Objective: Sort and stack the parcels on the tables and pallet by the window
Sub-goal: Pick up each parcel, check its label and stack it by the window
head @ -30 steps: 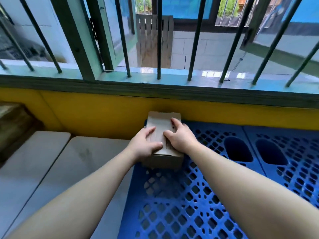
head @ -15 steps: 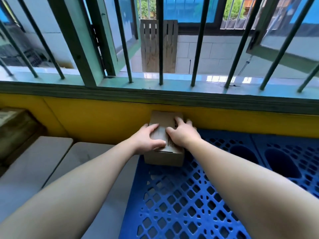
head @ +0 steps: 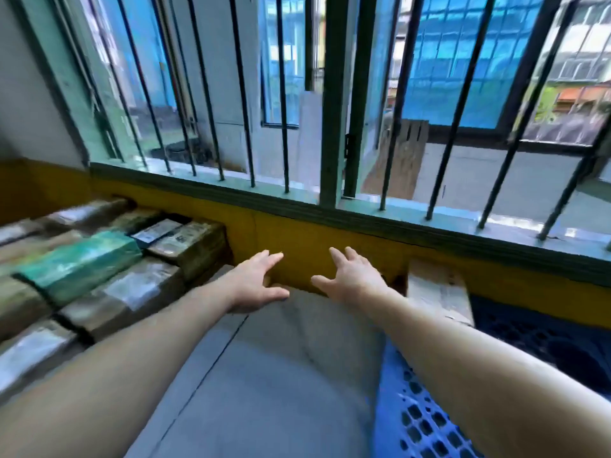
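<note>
Both hands have let go; left hand [head: 254,280] and right hand [head: 352,279] spread empty above the grey table [head: 264,375]; small brown cardboard parcel [head: 438,292] now sits at the blue plastic pallet's [head: 426,421] window-side corner, placed.

Daylight floods through the window [head: 330,94]; motion blur, wide-angle edge distortion.

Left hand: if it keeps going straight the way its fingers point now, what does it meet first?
Most likely the yellow wall under the window sill. The left hand is open, fingers aimed at it, nothing visibly between; depth is unclear.
</note>
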Action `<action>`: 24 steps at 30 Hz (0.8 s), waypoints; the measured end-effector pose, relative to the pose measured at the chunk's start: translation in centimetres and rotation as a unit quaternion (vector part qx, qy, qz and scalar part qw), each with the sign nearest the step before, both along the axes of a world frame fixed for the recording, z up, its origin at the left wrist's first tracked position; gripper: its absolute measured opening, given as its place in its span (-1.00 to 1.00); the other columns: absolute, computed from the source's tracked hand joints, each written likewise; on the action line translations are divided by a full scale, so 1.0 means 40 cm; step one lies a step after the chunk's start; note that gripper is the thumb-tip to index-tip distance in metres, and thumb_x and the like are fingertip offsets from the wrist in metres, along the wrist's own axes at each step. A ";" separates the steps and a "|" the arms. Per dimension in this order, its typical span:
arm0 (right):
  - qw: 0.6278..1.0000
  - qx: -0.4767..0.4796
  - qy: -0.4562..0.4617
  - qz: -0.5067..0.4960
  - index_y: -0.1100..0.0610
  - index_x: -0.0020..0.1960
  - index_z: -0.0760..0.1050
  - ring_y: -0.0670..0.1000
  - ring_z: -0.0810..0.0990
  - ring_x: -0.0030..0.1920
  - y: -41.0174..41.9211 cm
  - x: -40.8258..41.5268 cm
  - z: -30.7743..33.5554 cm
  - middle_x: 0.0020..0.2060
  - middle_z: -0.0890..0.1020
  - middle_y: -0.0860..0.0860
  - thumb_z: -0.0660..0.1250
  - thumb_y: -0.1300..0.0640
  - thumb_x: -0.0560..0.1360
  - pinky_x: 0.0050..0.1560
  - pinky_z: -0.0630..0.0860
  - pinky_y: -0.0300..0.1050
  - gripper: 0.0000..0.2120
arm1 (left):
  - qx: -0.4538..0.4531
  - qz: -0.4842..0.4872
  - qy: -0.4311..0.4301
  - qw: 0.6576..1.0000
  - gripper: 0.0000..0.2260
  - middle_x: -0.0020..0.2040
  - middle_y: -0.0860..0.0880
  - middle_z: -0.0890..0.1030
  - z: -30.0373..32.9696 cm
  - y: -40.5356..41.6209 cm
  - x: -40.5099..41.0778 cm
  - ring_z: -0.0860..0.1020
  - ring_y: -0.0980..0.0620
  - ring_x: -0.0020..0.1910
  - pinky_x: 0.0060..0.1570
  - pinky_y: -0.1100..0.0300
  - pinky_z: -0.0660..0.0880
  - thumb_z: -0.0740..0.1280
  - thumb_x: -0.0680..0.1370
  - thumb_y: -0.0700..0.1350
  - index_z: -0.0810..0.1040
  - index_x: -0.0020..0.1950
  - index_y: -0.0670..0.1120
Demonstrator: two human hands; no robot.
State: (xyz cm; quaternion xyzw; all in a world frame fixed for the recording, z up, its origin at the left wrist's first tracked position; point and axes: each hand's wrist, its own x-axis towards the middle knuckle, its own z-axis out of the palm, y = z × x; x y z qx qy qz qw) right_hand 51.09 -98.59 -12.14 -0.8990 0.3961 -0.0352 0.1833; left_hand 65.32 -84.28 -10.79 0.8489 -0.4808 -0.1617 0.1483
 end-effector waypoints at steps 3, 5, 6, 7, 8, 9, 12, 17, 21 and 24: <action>0.999 0.001 -0.014 0.048 -0.08 0.61 -0.02 0.17 0.04 0.58 0.198 0.166 0.038 0.60 0.03 0.07 0.21 -0.34 0.53 0.53 0.12 0.16 -0.22 | -0.002 0.031 -0.029 0.999 -0.27 0.59 -0.02 -0.01 0.037 0.232 0.146 0.05 -0.03 0.55 0.47 0.05 0.08 0.35 0.52 0.14 0.03 0.57 0.10; 0.996 0.007 -0.027 0.086 -0.08 0.61 -0.01 0.17 0.05 0.58 0.338 0.284 0.066 0.60 0.05 0.07 0.21 -0.34 0.53 0.53 0.14 0.14 -0.21 | 0.003 0.054 -0.043 0.998 -0.26 0.59 -0.05 -0.02 0.061 0.394 0.241 0.03 -0.03 0.55 0.47 0.10 0.04 0.35 0.53 0.11 0.01 0.58 0.06; 0.994 0.006 -0.033 0.106 -0.08 0.61 0.00 0.16 0.07 0.57 0.406 0.344 0.080 0.59 0.06 0.07 0.21 -0.35 0.52 0.53 0.14 0.12 -0.21 | 0.004 0.070 -0.048 0.996 -0.27 0.59 -0.06 -0.04 0.071 0.476 0.286 0.01 -0.03 0.55 0.47 0.11 0.03 0.34 0.53 0.11 0.00 0.58 0.06; 0.991 -0.001 -0.035 0.128 -0.08 0.60 0.01 0.15 0.08 0.57 0.473 0.404 0.092 0.59 0.08 0.06 0.21 -0.36 0.51 0.53 0.14 0.09 -0.21 | 0.002 0.089 -0.053 0.995 -0.26 0.59 -0.05 -0.06 0.079 0.557 0.327 -0.01 -0.04 0.56 0.47 0.11 0.01 0.34 0.53 0.11 -0.01 0.58 0.07; 0.988 -0.012 -0.036 0.152 -0.08 0.60 0.01 0.15 0.10 0.56 0.538 0.461 0.101 0.59 0.10 0.06 0.20 -0.37 0.50 0.53 0.14 0.08 -0.20 | 0.000 0.110 -0.056 0.992 -0.25 0.59 -0.05 -0.08 0.082 0.633 0.367 -0.03 -0.05 0.56 0.48 0.08 0.00 0.34 0.53 0.12 -0.02 0.58 0.09; 0.983 -0.026 -0.035 0.177 -0.08 0.60 0.01 0.14 0.11 0.55 0.599 0.515 0.107 0.58 0.11 0.05 0.20 -0.38 0.49 0.53 0.14 0.07 -0.19 | 0.000 0.130 -0.057 0.990 -0.24 0.59 -0.04 -0.09 0.084 0.703 0.406 -0.06 -0.05 0.56 0.50 0.05 -0.02 0.34 0.52 0.14 -0.04 0.58 0.10; 0.968 -0.056 -0.023 0.245 -0.10 0.60 -0.03 0.13 0.06 0.57 0.754 0.646 0.119 0.60 0.04 0.06 0.18 -0.39 0.49 0.54 0.10 0.08 -0.18 | 0.014 0.179 -0.073 0.981 -0.22 0.59 -0.04 -0.10 0.081 0.861 0.509 -0.06 -0.09 0.56 0.51 -0.05 0.02 0.35 0.51 0.16 -0.05 0.57 0.12; 0.947 -0.081 0.001 0.310 -0.12 0.61 -0.09 0.16 -0.02 0.58 0.869 0.824 0.120 0.61 -0.05 0.05 0.16 -0.37 0.53 0.55 0.01 0.14 -0.21 | 0.023 0.212 -0.064 0.975 -0.27 0.59 0.03 -0.12 0.070 0.969 0.637 0.02 -0.09 0.55 0.48 0.00 0.09 0.32 0.54 0.14 -0.05 0.57 0.15; 0.945 -0.093 0.013 0.314 -0.13 0.61 -0.10 0.14 -0.05 0.59 0.863 0.978 0.087 0.61 -0.07 0.05 0.14 -0.38 0.54 0.54 -0.02 0.13 -0.22 | 0.007 0.227 -0.046 0.973 -0.26 0.59 0.05 -0.09 0.036 0.973 0.774 0.02 -0.08 0.55 0.49 -0.05 0.10 0.37 0.51 0.12 0.00 0.56 0.17; 0.942 -0.101 0.015 0.319 -0.12 0.61 -0.09 0.14 -0.07 0.59 0.843 1.091 0.065 0.61 -0.07 0.04 0.11 -0.39 0.54 0.54 -0.04 0.11 -0.22 | 0.001 0.233 -0.040 0.972 -0.26 0.59 0.05 -0.09 0.017 0.964 0.887 0.03 -0.06 0.55 0.48 -0.05 0.12 0.37 0.51 0.10 0.01 0.56 0.16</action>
